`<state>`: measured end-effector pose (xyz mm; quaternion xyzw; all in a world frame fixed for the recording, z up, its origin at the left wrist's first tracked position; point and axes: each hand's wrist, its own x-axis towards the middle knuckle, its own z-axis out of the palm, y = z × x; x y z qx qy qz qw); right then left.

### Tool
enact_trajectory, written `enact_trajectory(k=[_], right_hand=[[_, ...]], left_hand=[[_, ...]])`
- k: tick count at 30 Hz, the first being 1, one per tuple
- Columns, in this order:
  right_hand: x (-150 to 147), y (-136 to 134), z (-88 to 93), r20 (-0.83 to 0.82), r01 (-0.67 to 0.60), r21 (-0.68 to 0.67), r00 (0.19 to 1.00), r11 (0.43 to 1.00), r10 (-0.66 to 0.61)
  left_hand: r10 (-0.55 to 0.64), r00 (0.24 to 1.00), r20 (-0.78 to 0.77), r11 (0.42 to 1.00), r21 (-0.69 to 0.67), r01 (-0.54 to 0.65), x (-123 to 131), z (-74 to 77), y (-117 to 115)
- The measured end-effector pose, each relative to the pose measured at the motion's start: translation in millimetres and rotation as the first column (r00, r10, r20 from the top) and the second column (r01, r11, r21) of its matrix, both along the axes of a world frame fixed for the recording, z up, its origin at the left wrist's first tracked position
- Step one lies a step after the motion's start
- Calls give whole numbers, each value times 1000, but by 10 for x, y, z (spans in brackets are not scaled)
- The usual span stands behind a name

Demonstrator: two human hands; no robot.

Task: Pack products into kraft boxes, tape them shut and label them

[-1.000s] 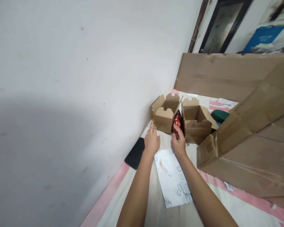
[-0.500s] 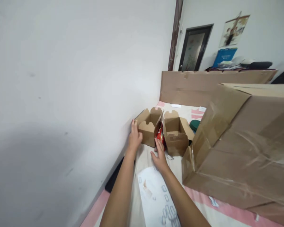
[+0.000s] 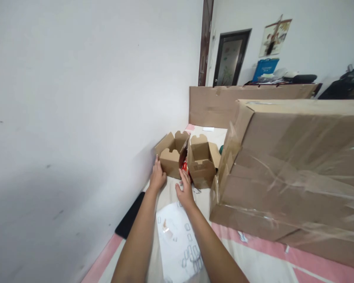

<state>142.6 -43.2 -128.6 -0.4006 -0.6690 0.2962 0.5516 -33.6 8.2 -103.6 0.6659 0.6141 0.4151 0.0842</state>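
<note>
Two small open cardboard boxes stand side by side near the wall, a left box (image 3: 169, 167) and a right box (image 3: 203, 177), with their flaps up. My left hand (image 3: 158, 175) rests at the near left side of the left box, fingers stretched along it. Just in front of the gap between the boxes is my right hand (image 3: 185, 191), its fingers extended and thumb apart. A red packet (image 3: 185, 166) shows in that gap, partly hidden by the boxes and my right fingers. Under my forearms lies a white sheet (image 3: 172, 232) with drawn outlines.
A big taped cardboard box (image 3: 289, 169) stands close on the right. The white wall (image 3: 76, 118) rises on the left, with a flat black object (image 3: 131, 216) at its foot. A long cardboard panel (image 3: 242, 104) crosses the back. Pink and white cloth (image 3: 253, 251) covers the surface.
The view has turned a little to the right, so the boxes and both hands appear farther left. Both hands stay by the small boxes. The left box's outer flap shows more.
</note>
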Motion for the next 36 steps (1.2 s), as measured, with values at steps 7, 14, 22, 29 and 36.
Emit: enact_trajectory(k=[7, 14, 22, 29, 36], right_hand=[[8, 58, 11, -58, 109, 74, 993, 991, -105], [-20, 135, 100, 43, 149, 131, 987, 980, -156], [59, 238, 153, -55, 79, 18, 995, 997, -78], [162, 344, 237, -21, 41, -66, 999, 997, -43], [179, 338, 457, -564, -151, -351, 822, 924, -80]], left_hand=[[-40, 990, -135, 997, -66, 31, -62, 248, -9], [21, 985, -171, 992, -120, -42, -60, 343, 56], [309, 949, -65, 949, -39, -312, 269, 427, -184], [169, 961, 218, 984, 23, -178, 319, 195, -116], [56, 878, 475, 988, 102, -118, 161, 165, 21]])
